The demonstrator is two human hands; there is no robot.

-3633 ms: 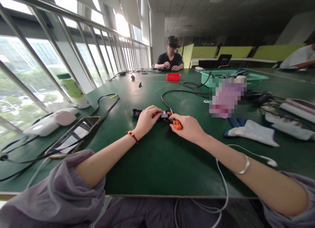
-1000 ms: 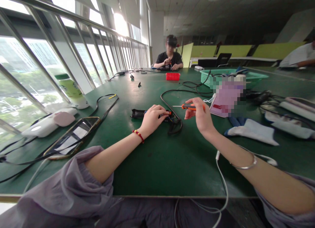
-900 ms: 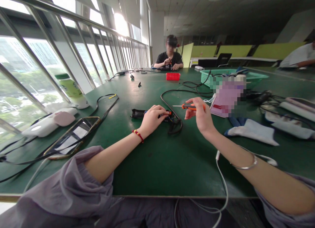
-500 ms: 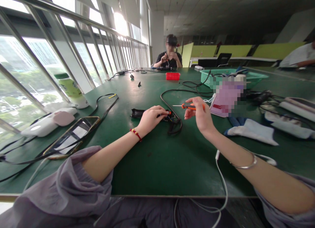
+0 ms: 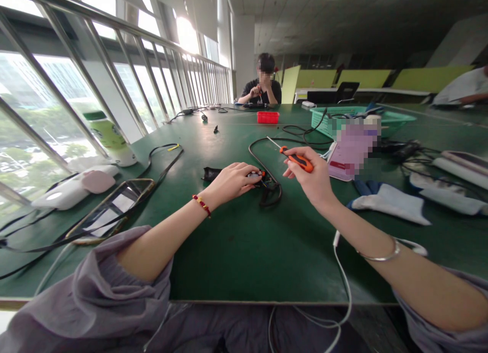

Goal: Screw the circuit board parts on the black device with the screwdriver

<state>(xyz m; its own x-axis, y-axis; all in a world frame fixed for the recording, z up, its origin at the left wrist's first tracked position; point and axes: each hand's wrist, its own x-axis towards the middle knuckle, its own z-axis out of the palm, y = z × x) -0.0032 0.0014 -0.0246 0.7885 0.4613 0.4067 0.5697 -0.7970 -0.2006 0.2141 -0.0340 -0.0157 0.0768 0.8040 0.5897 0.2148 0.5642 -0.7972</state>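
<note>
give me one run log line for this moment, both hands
left hand: on black device | right hand: holding orange-handled screwdriver, tip off device | red bin: farther up green table

On my remote feed, I have my left forearm (image 5: 162, 249) slanting in from the lower left, bare below the elbow. My left hand (image 5: 233, 180) sits low, back upward, fingers (image 5: 248, 168) bent and pointing right. My right forearm (image 5: 381, 251), also bare, angles inward from the lower right. I hold my right hand (image 5: 310, 178) raised, thumb and fingers curled in a grip. My hands are apart.
</note>
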